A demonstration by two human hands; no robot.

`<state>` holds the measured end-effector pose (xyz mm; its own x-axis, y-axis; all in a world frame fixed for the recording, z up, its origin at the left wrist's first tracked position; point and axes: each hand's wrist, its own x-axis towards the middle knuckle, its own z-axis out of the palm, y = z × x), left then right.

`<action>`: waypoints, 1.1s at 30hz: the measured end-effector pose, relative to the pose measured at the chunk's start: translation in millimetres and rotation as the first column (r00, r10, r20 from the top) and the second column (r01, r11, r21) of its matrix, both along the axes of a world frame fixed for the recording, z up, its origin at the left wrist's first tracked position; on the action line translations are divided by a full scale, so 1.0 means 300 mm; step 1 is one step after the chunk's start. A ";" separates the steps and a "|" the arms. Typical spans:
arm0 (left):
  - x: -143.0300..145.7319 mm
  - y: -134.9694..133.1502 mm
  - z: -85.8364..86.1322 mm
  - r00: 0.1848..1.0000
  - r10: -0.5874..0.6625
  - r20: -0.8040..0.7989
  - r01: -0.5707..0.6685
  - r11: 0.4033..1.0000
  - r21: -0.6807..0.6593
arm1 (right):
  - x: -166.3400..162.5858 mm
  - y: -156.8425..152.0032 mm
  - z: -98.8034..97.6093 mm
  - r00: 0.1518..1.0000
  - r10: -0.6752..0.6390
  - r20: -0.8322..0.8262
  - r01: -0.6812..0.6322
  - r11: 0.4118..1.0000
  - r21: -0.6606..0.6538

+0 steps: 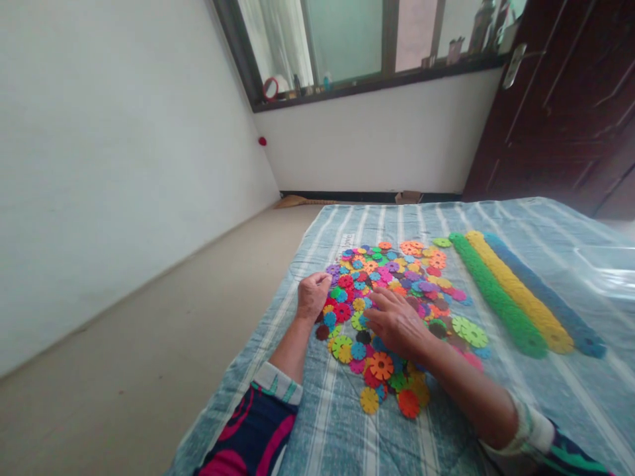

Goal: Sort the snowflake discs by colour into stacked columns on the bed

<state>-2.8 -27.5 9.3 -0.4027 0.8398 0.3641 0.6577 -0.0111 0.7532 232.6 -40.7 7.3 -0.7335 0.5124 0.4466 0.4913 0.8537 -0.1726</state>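
A heap of notched plastic discs (381, 365) in many colours lies spread over the striped cloth. At the heap's left edge, my left hand (312, 294) is closed, thumb and fingers pinched together beside some purple discs (333, 270); whatever it may hold is hidden. My right hand (397, 320) rests over the middle of the heap, palm down with the fingers apart, and covers some discs. To the right, overlapping discs form three long rows: a green row (499, 297), a yellow row (520, 291) and a blue row (548, 294).
The striped blue-grey cloth (317, 423) covers the surface beneath the discs. A clear plastic container (605, 271) stands at the right edge. Beyond are a window sill (377, 82) with small items and a dark red door (560, 112). Bare floor (149, 357) lies to the left.
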 end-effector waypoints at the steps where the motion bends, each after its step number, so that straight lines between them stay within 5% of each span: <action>1: -0.001 0.000 0.000 1.000 0.011 -0.002 -0.011 1.000 0.004 | -0.006 -0.004 -0.001 1.000 0.011 0.012 -0.011 1.000 -0.004; 33: -0.007 0.008 -0.022 0.999 0.026 0.035 -0.026 1.000 0.005 | -0.044 -0.011 0.020 0.977 -0.108 0.182 0.126 0.988 -0.091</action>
<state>-4.8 -25.1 2.7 -0.4369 0.8271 0.3536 0.6307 0.0014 0.7760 219.3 -43.9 13.2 -0.7281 0.6352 0.2575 0.6171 0.7711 -0.1570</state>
